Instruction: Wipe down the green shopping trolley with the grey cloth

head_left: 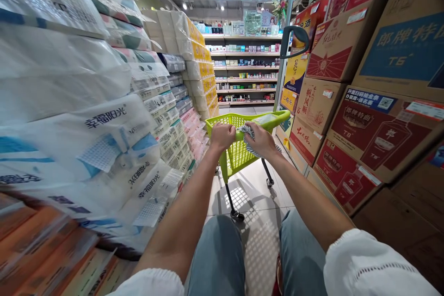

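Observation:
A lime-green shopping cart [243, 152] with a lattice basket and dark legs on casters stands in front of me. My left hand [222, 137] is closed around its handle, knuckles up. Beside it, my right hand [261, 140] grips a dark-and-white striped cloth [248, 133] against the same handle. Part of the cloth hangs below that palm, and the fingers hide how far it wraps round the bar. A pale, clear-looking patch [265, 118] shows on the cart's right rim.
Stacked tissue packs [114, 120] wall the left side. Liquor cartons [378, 129] pile up on the right, near a metal post with a dark loop handle [294, 42]. Tiled floor [260, 203] runs between them towards shelves of small boxed goods [243, 65].

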`<state>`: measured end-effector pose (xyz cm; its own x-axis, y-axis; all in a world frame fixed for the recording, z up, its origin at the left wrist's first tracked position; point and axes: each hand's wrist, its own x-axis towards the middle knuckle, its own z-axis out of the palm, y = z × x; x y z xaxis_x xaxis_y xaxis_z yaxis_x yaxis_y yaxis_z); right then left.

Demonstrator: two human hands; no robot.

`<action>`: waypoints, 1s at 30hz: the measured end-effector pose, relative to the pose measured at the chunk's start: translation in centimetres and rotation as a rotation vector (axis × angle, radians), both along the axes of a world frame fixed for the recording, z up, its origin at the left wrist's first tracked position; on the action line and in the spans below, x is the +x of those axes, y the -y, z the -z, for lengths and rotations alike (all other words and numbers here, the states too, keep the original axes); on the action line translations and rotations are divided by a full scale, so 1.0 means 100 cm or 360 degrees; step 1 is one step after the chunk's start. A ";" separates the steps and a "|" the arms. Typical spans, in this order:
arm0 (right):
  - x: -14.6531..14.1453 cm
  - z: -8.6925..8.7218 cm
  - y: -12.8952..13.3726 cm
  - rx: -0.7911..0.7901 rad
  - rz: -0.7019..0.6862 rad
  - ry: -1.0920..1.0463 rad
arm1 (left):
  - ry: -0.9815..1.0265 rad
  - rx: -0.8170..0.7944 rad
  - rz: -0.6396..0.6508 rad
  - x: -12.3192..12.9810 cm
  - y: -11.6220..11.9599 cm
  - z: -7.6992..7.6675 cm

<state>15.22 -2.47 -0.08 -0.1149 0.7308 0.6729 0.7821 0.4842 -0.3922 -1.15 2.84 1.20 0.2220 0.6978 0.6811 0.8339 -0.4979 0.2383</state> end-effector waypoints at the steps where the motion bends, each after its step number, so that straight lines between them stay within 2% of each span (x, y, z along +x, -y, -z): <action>1: -0.003 -0.001 0.002 -0.0001 -0.0001 0.0041 | -0.0050 0.0061 -0.0030 0.003 0.002 -0.005; 2: -0.006 -0.001 0.003 0.0006 0.0008 0.0079 | -0.0083 0.0049 -0.0066 0.008 0.004 -0.009; 4: -0.010 0.001 0.002 0.0048 0.0054 0.0143 | -0.0067 -0.0135 -0.0190 0.020 0.006 -0.013; 7: -0.009 0.004 -0.003 0.0120 0.0138 0.0252 | -0.0071 -0.0290 -0.0395 0.033 0.005 -0.009; 13: 0.010 -0.001 -0.008 0.0059 0.0304 0.0460 | -0.0370 -0.0141 -0.0312 0.033 0.007 0.002; 20: 0.039 -0.001 -0.015 -0.0047 0.0683 0.0092 | -0.0446 -0.0063 -0.0372 0.044 0.009 0.002; 22: 0.036 0.000 -0.015 -0.0058 0.0666 0.0071 | -0.0447 -0.0039 -0.0382 0.045 0.009 0.003; 28: -0.001 0.004 -0.003 0.0023 0.0349 0.0279 | -0.0477 0.0025 -0.0359 0.040 0.009 0.005; 30: -0.001 0.001 -0.001 0.0038 0.0304 0.0315 | -0.0457 0.0058 -0.0360 0.036 0.009 0.006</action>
<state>15.13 -2.33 -0.23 -0.1078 0.7360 0.6683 0.9205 0.3278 -0.2127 2.41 1.91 0.63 0.2505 0.7276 0.6387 0.9542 -0.2969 -0.0361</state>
